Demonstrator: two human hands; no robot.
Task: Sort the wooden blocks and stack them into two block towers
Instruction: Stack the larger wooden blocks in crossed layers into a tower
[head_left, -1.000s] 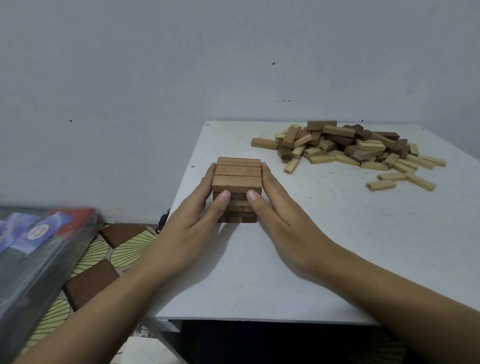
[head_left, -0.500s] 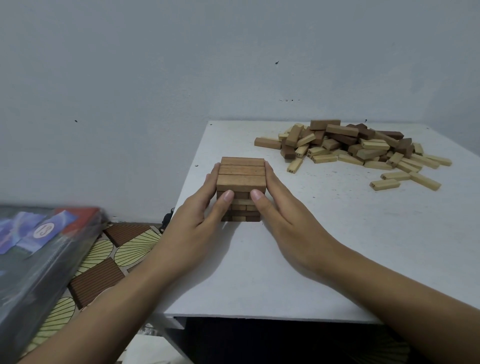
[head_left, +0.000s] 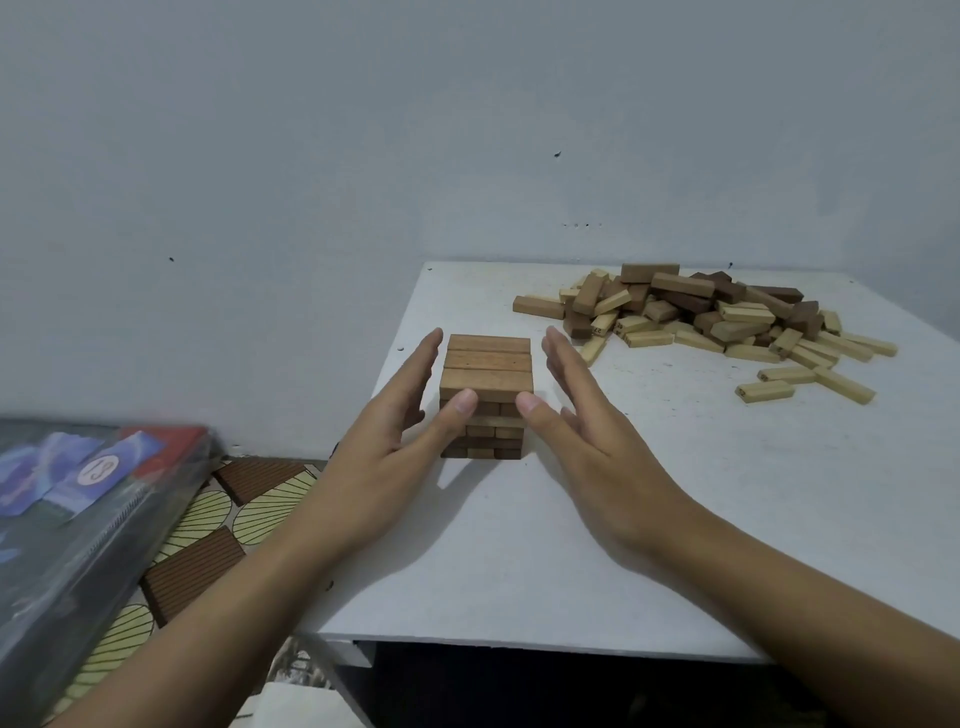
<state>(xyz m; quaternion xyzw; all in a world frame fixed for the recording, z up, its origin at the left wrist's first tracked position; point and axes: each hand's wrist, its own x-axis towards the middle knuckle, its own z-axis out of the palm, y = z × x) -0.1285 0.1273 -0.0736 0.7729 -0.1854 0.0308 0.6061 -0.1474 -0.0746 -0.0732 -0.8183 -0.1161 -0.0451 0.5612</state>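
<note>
Head view: a brown block tower (head_left: 487, 395) is standing near the left edge of the white worktop (head_left: 675, 493). The left hand (head_left: 395, 447) and right hand (head_left: 592, 447) are flanking it. Each grip is lying open, with straight fingers just beside the tower's sides and thumb tips at its front face. A loose block pile (head_left: 701, 317) is lying at the far right, well apart.

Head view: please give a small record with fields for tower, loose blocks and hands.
tower: one brown block stack, three blocks on top, near left edge of table
left hand: open, beside tower's left side, thumb at its front
right hand: open, beside tower's right side, thumb at its front
loose blocks: mixed light and dark pile, far right of table
second tower: none in view
</note>
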